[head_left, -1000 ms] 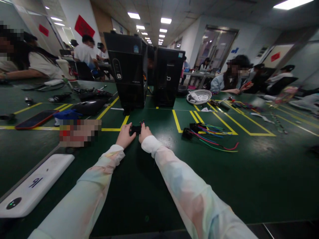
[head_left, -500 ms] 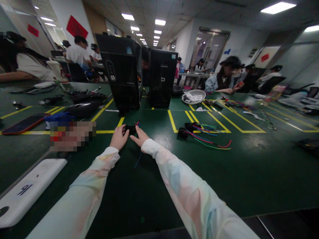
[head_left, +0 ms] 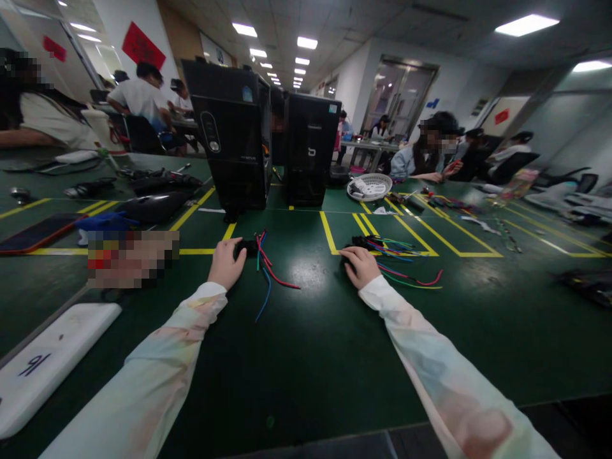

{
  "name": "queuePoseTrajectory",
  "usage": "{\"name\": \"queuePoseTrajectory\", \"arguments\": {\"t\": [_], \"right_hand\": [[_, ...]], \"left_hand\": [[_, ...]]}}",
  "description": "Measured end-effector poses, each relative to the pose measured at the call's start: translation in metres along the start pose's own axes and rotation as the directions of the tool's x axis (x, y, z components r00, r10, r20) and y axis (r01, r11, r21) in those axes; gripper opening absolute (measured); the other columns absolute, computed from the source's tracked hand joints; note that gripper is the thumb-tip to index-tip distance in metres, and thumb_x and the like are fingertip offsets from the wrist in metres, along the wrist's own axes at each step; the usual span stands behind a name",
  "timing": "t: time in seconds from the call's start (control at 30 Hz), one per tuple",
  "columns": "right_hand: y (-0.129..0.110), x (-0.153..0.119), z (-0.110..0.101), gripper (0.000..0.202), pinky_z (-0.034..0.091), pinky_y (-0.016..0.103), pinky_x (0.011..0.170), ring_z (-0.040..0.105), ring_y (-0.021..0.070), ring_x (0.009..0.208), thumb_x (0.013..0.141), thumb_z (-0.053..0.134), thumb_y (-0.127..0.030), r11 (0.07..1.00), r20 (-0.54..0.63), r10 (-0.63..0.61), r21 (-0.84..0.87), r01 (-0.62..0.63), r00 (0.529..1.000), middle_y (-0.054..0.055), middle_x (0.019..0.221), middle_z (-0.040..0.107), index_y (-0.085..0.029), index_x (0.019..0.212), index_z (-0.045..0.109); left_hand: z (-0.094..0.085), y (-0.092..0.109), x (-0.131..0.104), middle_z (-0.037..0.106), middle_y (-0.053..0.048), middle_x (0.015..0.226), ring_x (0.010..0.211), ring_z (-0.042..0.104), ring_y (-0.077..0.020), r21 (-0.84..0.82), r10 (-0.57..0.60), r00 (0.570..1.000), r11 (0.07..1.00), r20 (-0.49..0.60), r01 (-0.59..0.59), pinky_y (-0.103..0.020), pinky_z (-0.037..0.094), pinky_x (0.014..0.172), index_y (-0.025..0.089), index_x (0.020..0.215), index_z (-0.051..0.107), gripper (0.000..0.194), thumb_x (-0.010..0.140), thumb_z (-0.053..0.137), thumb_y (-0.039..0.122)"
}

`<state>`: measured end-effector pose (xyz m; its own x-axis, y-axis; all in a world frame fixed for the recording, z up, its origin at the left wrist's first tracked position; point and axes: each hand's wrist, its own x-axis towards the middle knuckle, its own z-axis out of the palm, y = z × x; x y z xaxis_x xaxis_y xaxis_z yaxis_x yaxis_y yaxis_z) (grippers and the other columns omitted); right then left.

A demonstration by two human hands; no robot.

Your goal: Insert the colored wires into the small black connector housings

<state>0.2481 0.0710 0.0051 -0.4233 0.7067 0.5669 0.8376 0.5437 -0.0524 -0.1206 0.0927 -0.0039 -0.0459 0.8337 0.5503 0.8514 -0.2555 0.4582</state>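
My left hand (head_left: 226, 262) is closed around a small black wired connector (head_left: 248, 247) on the green table, its thumb on the near side. Red, blue and green wires (head_left: 268, 280) trail from that connector to the right and toward me. Farther right, my right hand (head_left: 362, 265) curls over another black connector, mostly hidden under the fingers. Coloured wires (head_left: 411, 280) run out to the right from beneath this hand. Just behind it lies one more black connector (head_left: 364, 241) with its own bundle of wires.
Two black computer towers (head_left: 234, 140) stand at the back. A white basket (head_left: 369, 187) sits right of them. On the left lie a phone (head_left: 41, 231), a blue item (head_left: 108, 223) and a white case (head_left: 52, 363). Yellow tape (head_left: 329, 233) marks the green table. Other people sit farther off.
My right hand has left the connector at my left hand and moved right onto another wired connector. The left hand stays on its connector, whose wires now show fully.
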Motion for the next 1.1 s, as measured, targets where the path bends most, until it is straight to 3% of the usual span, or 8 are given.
{"name": "queuePoseTrajectory", "arguments": {"t": [0.17,0.4,0.53,0.63,0.77,0.87,0.97,1.1], "right_hand": [[0.018,-0.013,-0.012,0.045,0.032,0.038,0.092,0.039,0.0258,0.111,0.079,0.049,-0.029,0.984,-0.093,0.094,-0.146,-0.107,0.991,0.012,0.121,0.046,-0.015,0.122,0.046],[0.013,-0.01,0.001,0.059,0.028,0.037,0.079,0.042,0.0287,0.1,0.076,0.054,-0.04,0.86,-0.005,0.382,-0.365,-0.357,0.924,0.013,0.11,0.053,-0.016,0.128,0.039],[0.015,-0.01,0.0,0.056,0.026,0.036,0.077,0.042,0.0277,0.097,0.076,0.055,-0.042,0.833,-0.006,0.435,-0.378,-0.405,0.901,0.012,0.106,0.056,-0.015,0.123,0.043],[0.018,-0.01,-0.002,0.05,0.025,0.035,0.075,0.043,0.0273,0.096,0.075,0.057,-0.042,0.84,0.005,0.444,-0.35,-0.414,0.896,0.011,0.106,0.057,-0.017,0.117,0.048],[0.014,-0.009,-0.006,0.048,0.026,0.035,0.076,0.046,0.0262,0.094,0.075,0.058,-0.04,0.875,-0.014,0.383,-0.316,-0.368,0.924,0.01,0.106,0.057,-0.019,0.117,0.049],[0.002,-0.008,-0.013,0.048,0.026,0.035,0.079,0.047,0.025,0.095,0.077,0.057,-0.038,0.916,-0.075,0.279,-0.277,-0.288,0.957,0.011,0.109,0.055,-0.017,0.119,0.048],[-0.02,-0.007,-0.022,0.048,0.027,0.035,0.081,0.048,0.0239,0.096,0.078,0.057,-0.039,0.962,-0.079,0.155,-0.216,-0.169,0.985,0.01,0.11,0.055,-0.017,0.12,0.048],[-0.055,-0.009,-0.032,0.049,0.029,0.035,0.082,0.048,0.0239,0.099,0.081,0.054,-0.041,0.992,-0.021,-0.035,-0.121,0.032,0.999,0.011,0.109,0.055,-0.016,0.121,0.047]], "left_hand": [[-0.001,0.005,-0.002,0.05,-0.011,0.107,0.107,0.046,-0.0253,0.0,0.066,0.998,0.998,-0.019,-0.066,-0.043,0.036,0.096,0.016,0.112,0.051,0.033,0.083,0.043,0.028],[-0.011,0.018,-0.005,0.052,-0.01,0.106,0.106,0.047,-0.0243,0.006,0.134,0.99,0.991,-0.038,-0.133,-0.041,0.036,0.094,0.014,0.109,0.053,0.031,0.083,0.041,0.026],[-0.024,0.042,-0.014,0.053,-0.009,0.1,0.099,0.049,-0.023,-0.007,0.19,0.981,0.982,-0.03,-0.191,-0.04,0.038,0.09,0.014,0.106,0.056,0.028,0.085,0.04,0.024],[-0.032,0.071,-0.029,0.056,-0.007,0.098,0.097,0.049,-0.0218,-0.07,0.255,0.966,0.965,0.044,-0.251,-0.04,0.038,0.089,0.016,0.104,0.057,0.025,0.085,0.041,0.022],[-0.039,0.11,-0.058,0.057,-0.007,0.098,0.096,0.049,-0.0197,-0.249,0.332,0.929,0.925,0.164,-0.287,-0.036,0.04,0.086,0.016,0.105,0.056,0.024,0.086,0.042,0.02],[-0.039,0.127,-0.077,0.056,-0.006,0.098,0.095,0.049,-0.0191,-0.356,0.388,0.891,0.888,0.236,-0.292,-0.035,0.041,0.085,0.018,0.108,0.055,0.026,0.085,0.043,0.017],[-0.037,0.135,-0.088,0.055,-0.005,0.099,0.095,0.05,-0.0183,-0.427,0.413,0.86,0.864,0.299,-0.266,-0.035,0.043,0.085,0.021,0.113,0.051,0.031,0.083,0.044,0.015],[-0.033,0.135,-0.091,0.05,-0.007,0.105,0.092,0.051,-0.0175,-0.474,0.34,0.886,0.865,0.315,-0.163,-0.034,0.047,0.081,0.022,0.125,0.038,0.044,0.082,0.048,0.017]]}}
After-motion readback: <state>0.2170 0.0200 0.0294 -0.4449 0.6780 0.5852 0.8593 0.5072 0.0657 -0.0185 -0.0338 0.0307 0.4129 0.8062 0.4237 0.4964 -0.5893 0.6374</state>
